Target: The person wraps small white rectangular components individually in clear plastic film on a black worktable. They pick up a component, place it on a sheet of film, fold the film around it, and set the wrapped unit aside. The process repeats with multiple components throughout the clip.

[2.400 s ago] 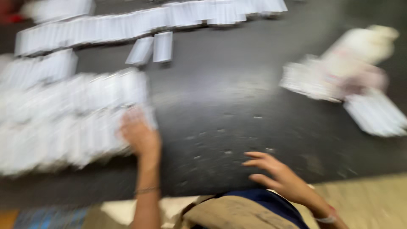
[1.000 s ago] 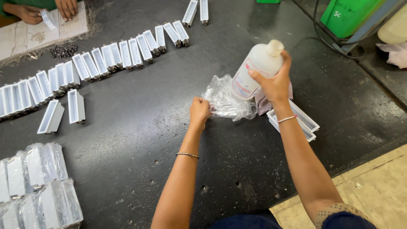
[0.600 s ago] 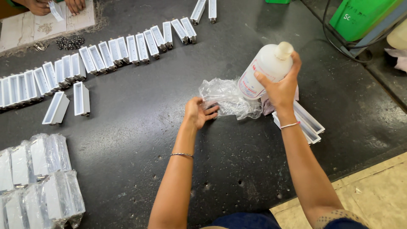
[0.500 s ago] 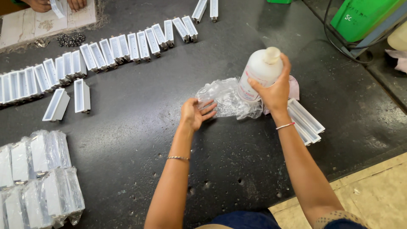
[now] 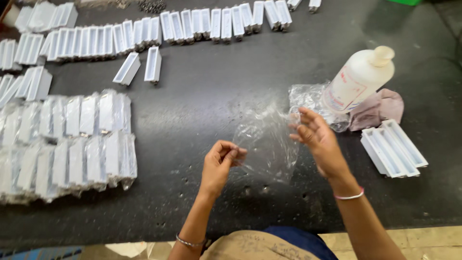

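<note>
My left hand [image 5: 220,163] pinches one edge of a clear plastic bag [image 5: 267,144] that hangs above the dark table [image 5: 202,96]. My right hand [image 5: 315,137] touches the bag's other side with its fingers spread. A white plastic bottle [image 5: 358,79] with a cream cap stands just beyond my right hand, on a pile of crumpled clear bags [image 5: 308,98]. A pinkish cloth [image 5: 378,108] lies beside the bottle.
Two white channel-shaped pieces [image 5: 392,149] lie at the right. A long row of the same white pieces [image 5: 192,26] runs along the far side, with two loose ones [image 5: 142,67] nearer. Several bagged pieces [image 5: 72,144] lie at the left.
My right hand has set the bottle down upright and let go of it. Both hands have come nearer and lifted one clear bag out of the pile.
</note>
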The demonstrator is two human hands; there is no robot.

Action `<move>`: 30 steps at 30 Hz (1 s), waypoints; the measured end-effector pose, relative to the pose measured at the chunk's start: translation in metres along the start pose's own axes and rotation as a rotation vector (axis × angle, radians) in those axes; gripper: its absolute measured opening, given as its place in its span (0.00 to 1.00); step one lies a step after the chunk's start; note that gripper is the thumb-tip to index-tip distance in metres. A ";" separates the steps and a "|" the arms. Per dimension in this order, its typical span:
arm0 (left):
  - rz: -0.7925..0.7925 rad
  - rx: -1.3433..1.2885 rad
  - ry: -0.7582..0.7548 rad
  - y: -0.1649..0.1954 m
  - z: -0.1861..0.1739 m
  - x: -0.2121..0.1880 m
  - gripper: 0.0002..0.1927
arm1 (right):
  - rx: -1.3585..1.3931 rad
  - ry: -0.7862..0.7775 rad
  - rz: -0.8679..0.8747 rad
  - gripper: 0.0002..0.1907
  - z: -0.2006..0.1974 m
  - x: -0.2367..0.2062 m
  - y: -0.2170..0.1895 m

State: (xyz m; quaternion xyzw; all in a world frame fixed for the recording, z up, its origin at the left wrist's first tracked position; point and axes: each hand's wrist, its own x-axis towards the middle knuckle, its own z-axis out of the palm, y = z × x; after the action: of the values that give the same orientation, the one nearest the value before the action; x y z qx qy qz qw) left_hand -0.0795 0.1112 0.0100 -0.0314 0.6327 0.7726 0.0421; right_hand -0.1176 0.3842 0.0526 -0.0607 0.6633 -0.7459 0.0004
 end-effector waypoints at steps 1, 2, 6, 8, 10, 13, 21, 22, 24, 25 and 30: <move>-0.005 0.015 0.012 -0.003 -0.005 -0.010 0.02 | 0.117 -0.058 0.081 0.33 0.013 -0.006 0.002; 0.006 0.060 0.025 -0.005 -0.010 -0.020 0.02 | 0.041 -0.078 0.001 0.33 0.024 -0.011 0.003; 0.076 0.274 0.079 -0.007 -0.033 -0.054 0.03 | -0.286 -0.110 0.000 0.28 0.056 -0.029 0.007; 0.099 0.291 0.135 -0.003 -0.048 -0.065 0.03 | -0.352 -0.098 0.118 0.22 0.067 -0.039 0.007; 0.103 0.203 0.219 0.005 -0.070 -0.071 0.04 | -0.306 -0.078 0.183 0.13 0.083 -0.046 0.005; 0.103 0.184 0.285 0.013 -0.090 -0.080 0.04 | -0.377 -0.019 0.126 0.09 0.114 -0.064 0.005; 0.078 0.169 0.283 0.011 -0.131 -0.115 0.08 | -0.789 -0.108 -0.211 0.08 0.177 -0.094 0.011; 0.123 0.263 0.283 0.009 -0.136 -0.122 0.11 | -0.797 -0.070 -0.169 0.07 0.186 -0.101 0.016; 0.147 0.317 0.234 0.001 -0.145 -0.142 0.19 | -0.785 -0.044 -0.080 0.06 0.204 -0.115 0.026; 0.139 0.272 0.179 -0.004 -0.148 -0.150 0.24 | -0.768 -0.048 -0.033 0.07 0.210 -0.120 0.031; 0.136 0.095 0.258 -0.025 -0.196 -0.187 0.11 | -0.555 -0.241 0.177 0.14 0.241 -0.145 0.057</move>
State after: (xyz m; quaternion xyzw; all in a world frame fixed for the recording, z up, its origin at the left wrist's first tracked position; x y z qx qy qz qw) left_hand 0.1078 -0.0809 -0.0337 -0.0854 0.6695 0.7323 -0.0905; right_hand 0.0438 0.1511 0.0103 -0.0884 0.8394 -0.5208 0.1274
